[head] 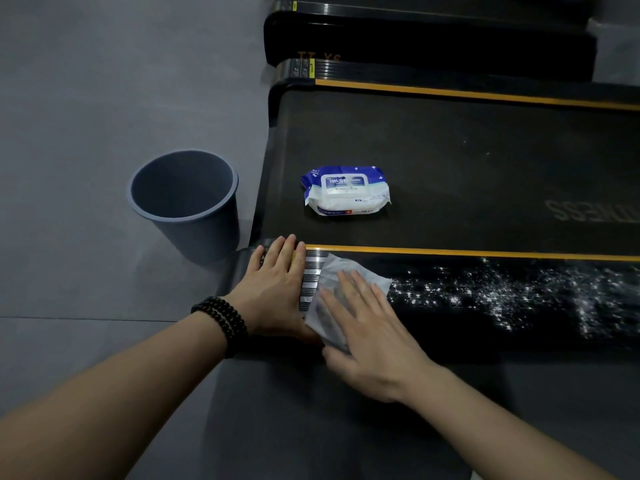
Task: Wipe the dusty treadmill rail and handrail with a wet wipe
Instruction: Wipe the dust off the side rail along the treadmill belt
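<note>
Fingers (349, 289) flat on crumpled, seemingly greyed wet wipe (332, 271), atop dust-speckled rail (519, 296).

Both hands flat, fingers straight: left (277, 285), right (372, 332).

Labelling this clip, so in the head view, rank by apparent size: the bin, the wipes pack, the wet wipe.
1. bin, clearly largest.
2. wipes pack.
3. wet wipe, though the right hand covers part of it, so second and third are uncertain.
</note>
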A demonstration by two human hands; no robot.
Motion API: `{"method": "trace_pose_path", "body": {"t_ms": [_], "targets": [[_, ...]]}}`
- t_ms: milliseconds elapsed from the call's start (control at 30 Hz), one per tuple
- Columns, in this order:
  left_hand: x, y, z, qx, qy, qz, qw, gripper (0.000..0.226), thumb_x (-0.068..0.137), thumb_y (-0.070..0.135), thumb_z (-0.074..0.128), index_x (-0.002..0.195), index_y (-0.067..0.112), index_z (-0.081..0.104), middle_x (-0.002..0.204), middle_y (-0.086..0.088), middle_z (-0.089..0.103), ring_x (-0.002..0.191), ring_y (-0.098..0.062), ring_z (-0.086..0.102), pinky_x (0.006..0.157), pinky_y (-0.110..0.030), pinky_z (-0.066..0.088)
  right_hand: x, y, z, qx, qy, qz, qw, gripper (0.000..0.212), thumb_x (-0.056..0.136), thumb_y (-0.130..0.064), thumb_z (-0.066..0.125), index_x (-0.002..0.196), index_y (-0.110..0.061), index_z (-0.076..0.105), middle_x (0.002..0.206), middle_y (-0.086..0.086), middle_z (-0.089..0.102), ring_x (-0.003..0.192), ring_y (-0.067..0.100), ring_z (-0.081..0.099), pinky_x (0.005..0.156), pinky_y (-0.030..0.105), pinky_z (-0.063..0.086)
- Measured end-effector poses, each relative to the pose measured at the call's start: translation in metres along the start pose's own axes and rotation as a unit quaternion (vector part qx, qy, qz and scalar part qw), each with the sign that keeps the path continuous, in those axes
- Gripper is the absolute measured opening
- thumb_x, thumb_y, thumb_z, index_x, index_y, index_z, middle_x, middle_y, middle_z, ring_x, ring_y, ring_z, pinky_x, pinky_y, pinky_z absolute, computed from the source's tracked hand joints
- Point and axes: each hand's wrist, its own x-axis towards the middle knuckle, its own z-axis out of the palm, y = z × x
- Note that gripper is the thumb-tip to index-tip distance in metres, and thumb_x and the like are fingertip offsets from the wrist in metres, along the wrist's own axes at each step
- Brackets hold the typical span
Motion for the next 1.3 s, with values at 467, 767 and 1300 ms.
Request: {"method": "trace_pose_path", "body": {"t_ms": [467, 767, 1300], "targets": [[0.006, 0.008, -0.002, 0.044, -0.034, 0.022, 0.998, 0.153, 0.054, 0.1, 0.052, 0.156, 0.014, -0.024, 0.163, 0.001, -0.034, 0.15, -0.026, -0.029, 0.123, -0.061, -0.004, 0.008, 0.012, 0.015, -0.04, -0.027, 0.09, 0.995, 0.11, 0.073, -0.083, -0.009, 0.153, -0.008, -0.02, 0.161, 0.009, -0.028, 0.146, 0.019, -0.033, 0.123, 0.04, -0.008], [0.013, 0.023, -0.006, 0.092, -0.042, 0.019, 0.995, 0.157, 0.049, 0.101, 0.056, 0.158, 0.011, -0.014, 0.168, -0.003, -0.017, 0.151, -0.028, -0.026, 0.122, -0.064, 0.0, -0.001, 0.036, 0.013, -0.064, -0.044, 0.097, 0.992, 0.124, 0.073, -0.095, 0.015, 0.152, -0.008, -0.023, 0.16, 0.01, -0.032, 0.145, 0.02, -0.035, 0.123, 0.043, -0.009], [0.013, 0.02, 0.001, 0.098, -0.014, 0.016, 0.995, 0.156, 0.049, 0.101, 0.053, 0.159, 0.011, -0.011, 0.169, -0.003, -0.014, 0.152, -0.028, -0.023, 0.122, -0.062, -0.001, -0.024, 0.033, 0.016, -0.058, -0.012, 0.116, 0.991, 0.129, 0.075, -0.091, 0.036, 0.151, -0.005, -0.024, 0.157, 0.012, -0.036, 0.144, 0.023, -0.036, 0.122, 0.041, -0.011]]}}
